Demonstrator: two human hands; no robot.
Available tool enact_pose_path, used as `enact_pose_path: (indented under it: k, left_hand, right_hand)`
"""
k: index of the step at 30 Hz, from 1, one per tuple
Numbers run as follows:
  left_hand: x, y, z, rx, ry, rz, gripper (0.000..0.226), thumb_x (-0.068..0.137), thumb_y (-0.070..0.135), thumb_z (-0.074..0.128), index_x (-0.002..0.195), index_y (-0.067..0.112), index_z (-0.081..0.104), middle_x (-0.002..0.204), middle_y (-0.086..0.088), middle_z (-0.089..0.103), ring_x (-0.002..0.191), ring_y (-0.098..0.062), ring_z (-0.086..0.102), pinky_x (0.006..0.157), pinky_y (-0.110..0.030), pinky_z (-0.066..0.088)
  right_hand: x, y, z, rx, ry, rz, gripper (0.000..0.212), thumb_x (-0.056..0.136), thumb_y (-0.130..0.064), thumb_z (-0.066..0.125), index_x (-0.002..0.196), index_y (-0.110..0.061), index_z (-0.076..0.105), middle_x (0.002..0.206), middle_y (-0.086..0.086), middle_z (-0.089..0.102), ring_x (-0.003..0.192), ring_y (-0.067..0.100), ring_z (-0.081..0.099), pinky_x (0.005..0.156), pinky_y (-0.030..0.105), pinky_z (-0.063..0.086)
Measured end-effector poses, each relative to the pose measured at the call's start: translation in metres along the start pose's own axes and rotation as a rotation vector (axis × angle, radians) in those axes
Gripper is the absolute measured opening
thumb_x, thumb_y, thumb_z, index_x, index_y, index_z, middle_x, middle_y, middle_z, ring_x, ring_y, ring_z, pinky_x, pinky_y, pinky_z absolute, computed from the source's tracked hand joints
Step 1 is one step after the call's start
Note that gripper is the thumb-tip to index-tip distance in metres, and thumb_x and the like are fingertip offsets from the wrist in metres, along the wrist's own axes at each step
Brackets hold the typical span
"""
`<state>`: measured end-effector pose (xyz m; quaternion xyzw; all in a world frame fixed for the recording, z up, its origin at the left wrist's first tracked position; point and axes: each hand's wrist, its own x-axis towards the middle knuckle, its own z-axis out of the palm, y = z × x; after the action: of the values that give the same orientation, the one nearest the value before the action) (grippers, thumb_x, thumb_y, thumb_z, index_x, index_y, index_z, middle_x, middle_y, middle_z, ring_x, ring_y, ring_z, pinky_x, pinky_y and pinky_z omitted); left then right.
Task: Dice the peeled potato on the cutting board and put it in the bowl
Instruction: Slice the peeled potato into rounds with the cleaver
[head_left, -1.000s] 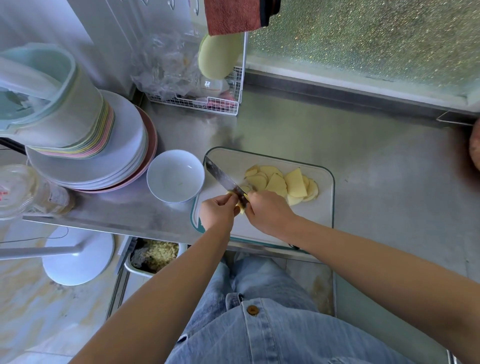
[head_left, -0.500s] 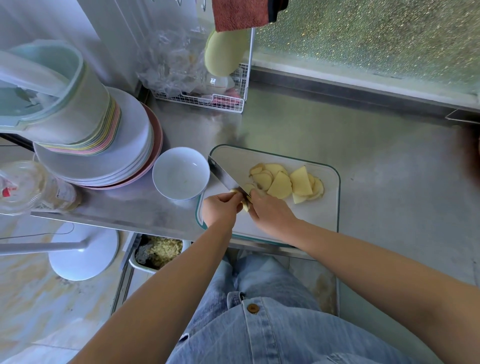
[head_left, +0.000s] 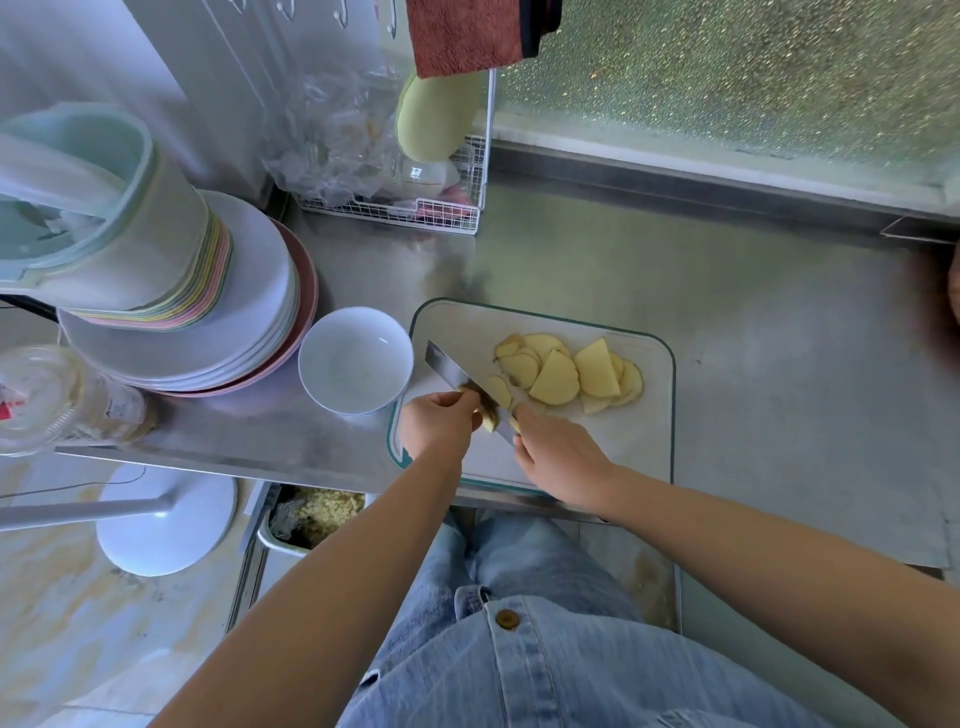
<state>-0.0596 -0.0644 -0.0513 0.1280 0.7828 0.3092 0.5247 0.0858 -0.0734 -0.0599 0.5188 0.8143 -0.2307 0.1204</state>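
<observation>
A white cutting board (head_left: 639, 457) with a green rim lies at the steel counter's front edge. Several pale yellow potato slices (head_left: 558, 376) are heaped at its far middle. My left hand (head_left: 439, 426) pinches a small leftover potato piece (head_left: 488, 420) at the board's near left. My right hand (head_left: 558, 460) grips the handle of a knife (head_left: 452, 370), whose blade angles up-left across that piece. The handle is hidden inside my fist. The empty white bowl (head_left: 356, 358) stands just left of the board.
A stack of plates (head_left: 218, 343) and nested pastel cups (head_left: 130, 244) fills the counter's left. A wire rack (head_left: 415, 208) with plastic bags stands at the back. A clear jar (head_left: 57, 400) lies at the far left edge. A tray of scraps (head_left: 311, 514) sits below the counter.
The knife blade has shifted slightly right on the small potato piece, and my hands have drawn a little apart. The heap of slices is unchanged.
</observation>
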Motion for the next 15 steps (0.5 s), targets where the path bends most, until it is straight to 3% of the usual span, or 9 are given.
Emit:
enact_pose_path:
  k: [5,9,13,15]
  left_hand:
    - [0.006,0.002,0.002,0.028,0.017,0.036,0.010,0.084,0.022,0.070,0.077,0.015,0.070,0.078,-0.002,0.074,0.073,-0.015,0.072,0.073,-0.030,0.059]
    - [0.010,0.000,0.000,0.064,0.018,0.066,0.012,0.084,0.024,0.067,0.075,0.017,0.069,0.074,-0.001,0.074,0.074,-0.018,0.073,0.077,-0.036,0.060]
    - [0.012,-0.001,-0.001,0.121,0.039,0.097,0.015,0.083,0.022,0.064,0.070,0.017,0.070,0.070,0.001,0.073,0.070,-0.018,0.073,0.077,-0.038,0.060]
    - [0.012,0.001,0.000,0.113,0.029,0.101,0.012,0.083,0.022,0.063,0.078,0.014,0.070,0.074,0.000,0.074,0.067,-0.016,0.073,0.076,-0.035,0.060]
  right_hand:
    - [0.011,-0.004,-0.004,0.077,0.026,0.044,0.028,0.100,-0.022,0.035,0.121,-0.006,0.043,0.097,0.013,0.060,0.085,0.031,0.059,0.064,0.031,0.034]
    - [0.020,0.005,-0.007,0.278,0.021,0.124,0.023,0.095,-0.021,0.039,0.111,-0.007,0.046,0.067,0.001,0.041,0.063,0.020,0.041,0.052,0.030,0.027]
    - [0.021,0.015,-0.006,0.350,0.049,0.175,0.016,0.092,-0.022,0.041,0.096,-0.007,0.046,0.061,0.000,0.040,0.059,0.020,0.042,0.051,0.031,0.027]
    - [0.018,0.019,-0.008,0.351,0.058,0.184,0.012,0.092,-0.020,0.042,0.090,-0.008,0.042,0.060,-0.001,0.038,0.055,0.019,0.038,0.049,0.030,0.024]
